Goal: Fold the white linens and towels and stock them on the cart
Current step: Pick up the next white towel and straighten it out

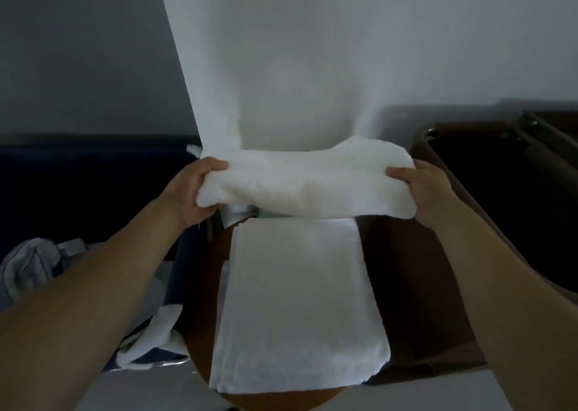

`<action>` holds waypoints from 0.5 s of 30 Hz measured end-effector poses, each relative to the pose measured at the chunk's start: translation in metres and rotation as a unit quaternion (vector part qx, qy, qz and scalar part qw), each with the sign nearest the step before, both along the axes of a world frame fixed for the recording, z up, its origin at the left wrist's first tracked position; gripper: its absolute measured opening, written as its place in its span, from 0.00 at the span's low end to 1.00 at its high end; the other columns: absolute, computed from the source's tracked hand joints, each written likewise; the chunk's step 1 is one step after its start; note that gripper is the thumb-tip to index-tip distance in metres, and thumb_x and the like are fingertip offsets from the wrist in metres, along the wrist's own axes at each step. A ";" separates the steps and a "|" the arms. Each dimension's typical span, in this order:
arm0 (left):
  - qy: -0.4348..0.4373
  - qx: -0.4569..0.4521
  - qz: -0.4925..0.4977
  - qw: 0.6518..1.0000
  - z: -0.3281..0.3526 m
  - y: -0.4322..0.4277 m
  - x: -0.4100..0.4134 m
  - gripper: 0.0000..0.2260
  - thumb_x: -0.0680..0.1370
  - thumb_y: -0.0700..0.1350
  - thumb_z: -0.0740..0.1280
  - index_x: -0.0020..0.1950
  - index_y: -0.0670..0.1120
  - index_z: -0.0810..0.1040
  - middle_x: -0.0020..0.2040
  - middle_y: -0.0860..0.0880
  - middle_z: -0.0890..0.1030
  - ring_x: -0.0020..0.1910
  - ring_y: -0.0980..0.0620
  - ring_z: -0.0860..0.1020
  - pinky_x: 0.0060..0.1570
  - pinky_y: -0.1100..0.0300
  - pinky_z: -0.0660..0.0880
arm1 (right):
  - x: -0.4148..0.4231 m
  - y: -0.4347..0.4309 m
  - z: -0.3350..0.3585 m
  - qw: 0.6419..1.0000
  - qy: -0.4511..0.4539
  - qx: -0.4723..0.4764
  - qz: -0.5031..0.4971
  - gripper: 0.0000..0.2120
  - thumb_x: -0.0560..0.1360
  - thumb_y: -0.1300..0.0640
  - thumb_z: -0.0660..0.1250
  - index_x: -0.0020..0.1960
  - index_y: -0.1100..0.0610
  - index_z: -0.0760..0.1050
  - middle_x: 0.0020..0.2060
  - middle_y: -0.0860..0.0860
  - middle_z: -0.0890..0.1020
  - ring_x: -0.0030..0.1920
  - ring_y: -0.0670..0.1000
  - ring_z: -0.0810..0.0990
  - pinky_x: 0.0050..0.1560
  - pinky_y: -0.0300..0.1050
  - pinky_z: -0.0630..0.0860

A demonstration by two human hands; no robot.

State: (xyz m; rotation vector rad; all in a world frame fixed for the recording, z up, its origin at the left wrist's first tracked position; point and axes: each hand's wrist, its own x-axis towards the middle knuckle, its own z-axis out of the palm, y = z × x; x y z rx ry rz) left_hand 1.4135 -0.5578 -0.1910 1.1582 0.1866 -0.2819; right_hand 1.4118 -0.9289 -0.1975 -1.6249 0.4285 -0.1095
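I hold a thick folded white towel [306, 182] level in front of me, above the far end of a brown wooden surface [203, 317]. My left hand [194, 188] grips its left end, thumb on top. My right hand [422, 188] grips its right end the same way. Below the held towel a flat folded white linen [297, 301] lies on the brown surface, reaching toward me.
A dark brown bin or cart tub [500, 191] stands at the right. At the left a dark blue bag [93, 185] holds crumpled white and striped cloths [34, 263]. More white cloth [156, 332] hangs at lower left. A pale wall [312, 51] rises ahead.
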 end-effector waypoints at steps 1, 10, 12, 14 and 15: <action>0.011 -0.006 -0.007 1.000 -0.013 0.001 -0.006 0.12 0.73 0.41 0.67 0.56 0.46 0.80 0.47 0.44 0.86 0.42 0.46 0.85 0.36 0.55 0.82 | -0.005 -0.002 -0.011 1.000 0.019 -0.005 0.004 0.11 0.71 0.56 0.75 0.52 0.52 0.79 0.53 0.54 0.83 0.48 0.57 0.83 0.48 0.55 0.82; 0.287 0.248 -0.030 0.925 -0.227 -0.004 -0.114 0.17 0.75 0.40 0.72 0.63 0.39 0.76 0.47 0.40 0.83 0.44 0.43 0.80 0.43 0.51 0.78 | -0.108 0.004 -0.198 0.960 0.276 -0.046 0.020 0.17 0.74 0.60 0.73 0.61 0.63 0.75 0.56 0.61 0.81 0.50 0.61 0.81 0.50 0.54 0.80; 0.303 0.306 -0.003 0.903 -0.248 -0.009 -0.123 0.21 0.77 0.44 0.70 0.68 0.38 0.73 0.42 0.48 0.77 0.39 0.49 0.76 0.34 0.58 0.71 | -0.122 0.006 -0.215 0.956 0.290 -0.042 0.002 0.21 0.74 0.58 0.73 0.63 0.65 0.74 0.57 0.61 0.80 0.53 0.63 0.81 0.58 0.60 0.78; 0.285 0.325 0.020 0.902 -0.255 -0.011 -0.121 0.24 0.78 0.49 0.69 0.70 0.39 0.70 0.46 0.50 0.76 0.39 0.51 0.74 0.34 0.59 0.68 | -0.124 0.006 -0.219 0.957 0.286 -0.041 -0.002 0.21 0.75 0.56 0.72 0.63 0.66 0.75 0.56 0.61 0.81 0.53 0.63 0.81 0.58 0.59 0.78; 0.271 0.338 0.025 0.901 -0.256 -0.012 -0.117 0.25 0.79 0.51 0.68 0.71 0.39 0.69 0.50 0.49 0.76 0.41 0.49 0.74 0.38 0.58 0.70 | -0.121 0.006 -0.218 0.958 0.281 -0.048 0.001 0.20 0.76 0.56 0.71 0.63 0.67 0.75 0.55 0.61 0.81 0.52 0.62 0.80 0.55 0.56 0.78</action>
